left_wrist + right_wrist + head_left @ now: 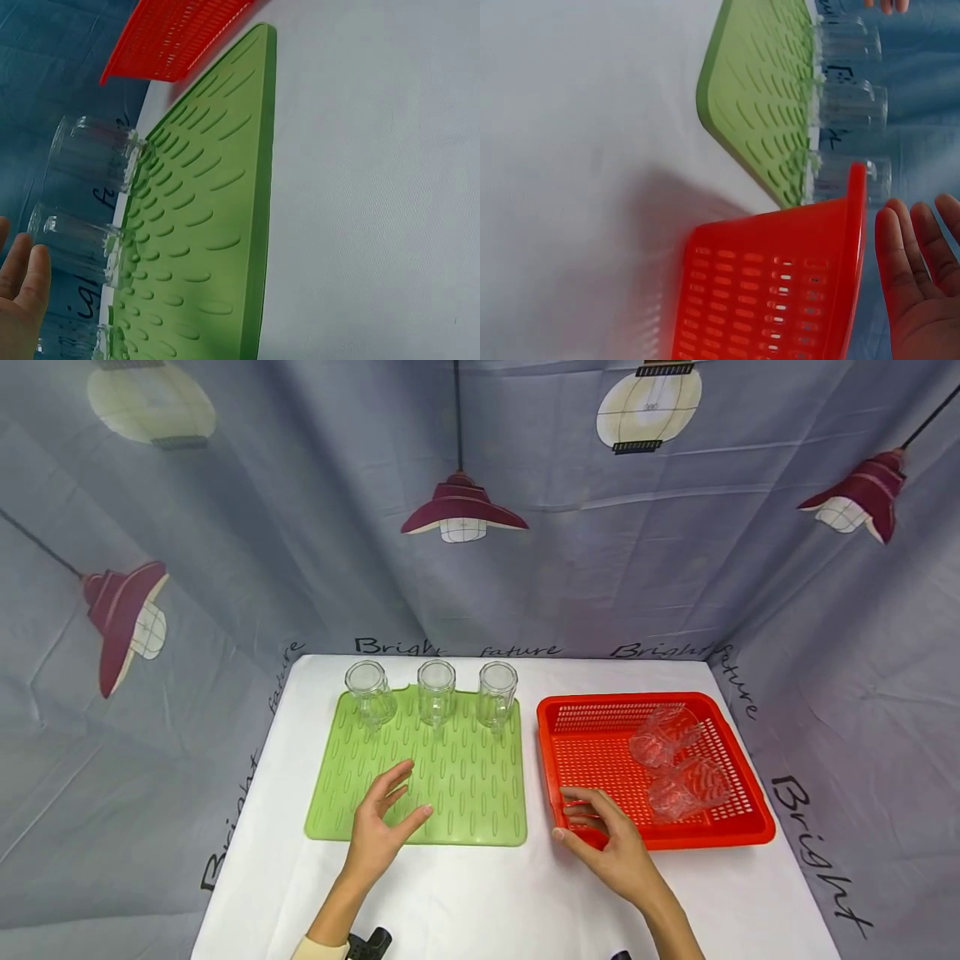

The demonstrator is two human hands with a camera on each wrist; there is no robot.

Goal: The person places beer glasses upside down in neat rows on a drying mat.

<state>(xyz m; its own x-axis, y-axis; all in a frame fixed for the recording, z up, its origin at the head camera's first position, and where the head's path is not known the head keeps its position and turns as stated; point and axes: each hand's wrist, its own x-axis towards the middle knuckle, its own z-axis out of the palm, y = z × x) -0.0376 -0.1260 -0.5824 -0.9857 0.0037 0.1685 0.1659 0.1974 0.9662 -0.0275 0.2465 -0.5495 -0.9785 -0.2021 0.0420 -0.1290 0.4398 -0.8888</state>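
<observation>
Three clear glass mugs stand in a row along the back of a green ridged mat: a left mug, a middle mug and a right mug. Over the mat's front part hovers my left hand, fingers relaxed and apart from the thumb, holding nothing. My right hand is at the front left corner of a red plastic basket, its fingers loosely bent and nothing between them. Inside the basket, on the right, two more glass mugs lie tipped over, a rear one and a front one.
A white table carries the mat on the left and the basket on the right. Grey curtain printed with lamps and lettering hangs behind and at both sides. A dark strap device sits on the left wrist.
</observation>
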